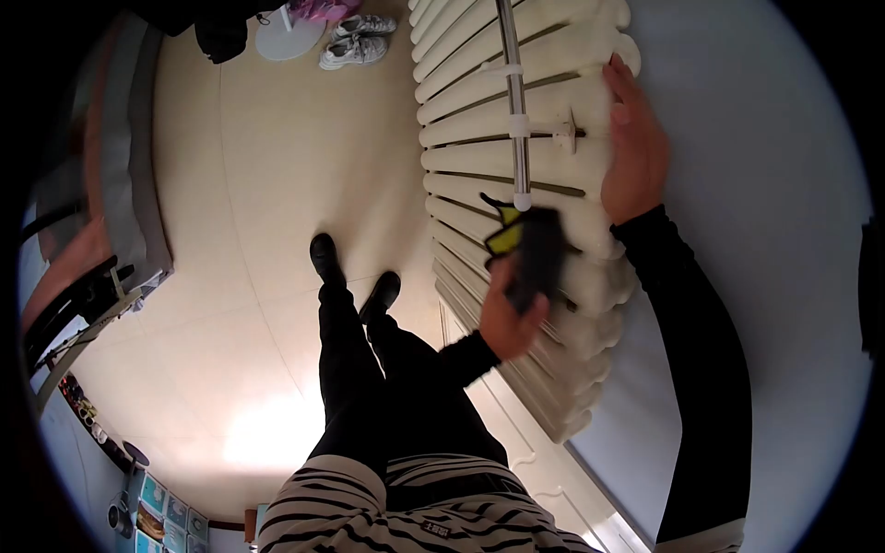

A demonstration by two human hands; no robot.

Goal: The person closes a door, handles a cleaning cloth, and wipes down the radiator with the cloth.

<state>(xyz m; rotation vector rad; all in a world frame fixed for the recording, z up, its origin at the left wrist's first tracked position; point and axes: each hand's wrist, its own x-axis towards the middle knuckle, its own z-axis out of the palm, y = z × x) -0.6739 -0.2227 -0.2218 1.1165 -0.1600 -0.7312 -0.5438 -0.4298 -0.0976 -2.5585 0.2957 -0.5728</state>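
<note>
My left hand (513,318) is wrapped round a dark grey cloth-like item (537,253) with a yellow-green part, somewhat blurred. It is held over the white ribbed radiator (479,124), just below the end of a metal rail (516,111) fixed along it. My right hand (636,152) lies at the radiator's right edge, beside the bluish wall, with its fingers stretched out and nothing visible in it.
A pair of white shoes (355,51) stands on the pale floor (267,166) near a round white base (290,37). At the left is a grey and orange piece of furniture (138,175). Below the radiator is a white panelled door (516,429).
</note>
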